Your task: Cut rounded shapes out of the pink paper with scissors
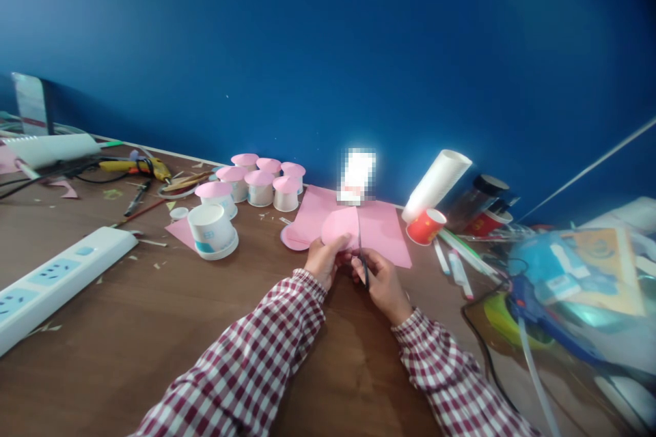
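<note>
My left hand (324, 261) is closed on a rounded piece of pink paper (340, 227), held up above the brown table (154, 328). My right hand (382, 283) grips a pair of scissors (360, 246) whose blades point up along the right edge of that piece. Behind the hands a larger pink sheet (382, 229) lies flat on the table. Both arms wear red and white checked sleeves.
Several upturned white paper cups with pink tops (261, 181) stand at the back left; one white cup (211, 229) sits nearer. A white power strip (56, 273) lies at the left. A red cup (426, 225), a white roll (436, 183), markers (458, 266) and clutter fill the right.
</note>
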Motion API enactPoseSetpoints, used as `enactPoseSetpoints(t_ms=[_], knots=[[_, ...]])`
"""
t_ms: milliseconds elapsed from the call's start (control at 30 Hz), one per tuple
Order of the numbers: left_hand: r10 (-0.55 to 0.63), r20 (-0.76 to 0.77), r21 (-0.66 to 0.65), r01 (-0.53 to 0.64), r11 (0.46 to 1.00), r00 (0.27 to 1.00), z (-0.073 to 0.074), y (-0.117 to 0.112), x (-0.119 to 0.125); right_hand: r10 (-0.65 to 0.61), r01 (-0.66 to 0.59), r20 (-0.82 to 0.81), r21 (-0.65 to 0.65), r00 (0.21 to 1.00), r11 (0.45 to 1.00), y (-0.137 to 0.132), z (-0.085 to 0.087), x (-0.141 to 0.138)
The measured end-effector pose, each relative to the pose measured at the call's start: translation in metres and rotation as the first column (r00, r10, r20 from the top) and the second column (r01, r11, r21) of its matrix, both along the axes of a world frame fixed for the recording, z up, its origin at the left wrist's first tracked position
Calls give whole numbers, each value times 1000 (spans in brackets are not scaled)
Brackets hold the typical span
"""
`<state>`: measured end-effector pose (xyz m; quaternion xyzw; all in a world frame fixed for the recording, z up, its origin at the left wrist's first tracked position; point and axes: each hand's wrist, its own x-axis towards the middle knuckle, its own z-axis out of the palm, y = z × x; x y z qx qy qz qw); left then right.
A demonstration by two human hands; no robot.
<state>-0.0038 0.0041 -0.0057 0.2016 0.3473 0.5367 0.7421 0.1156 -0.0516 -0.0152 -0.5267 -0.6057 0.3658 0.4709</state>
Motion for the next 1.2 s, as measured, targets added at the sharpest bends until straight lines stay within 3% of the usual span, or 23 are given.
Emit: enactPoseSetpoints(t_ms=[1200], knots=[[6, 2, -2, -6, 1000, 1000, 2, -1, -1, 1, -1, -26, -9, 1000, 1000, 1, 1, 1]])
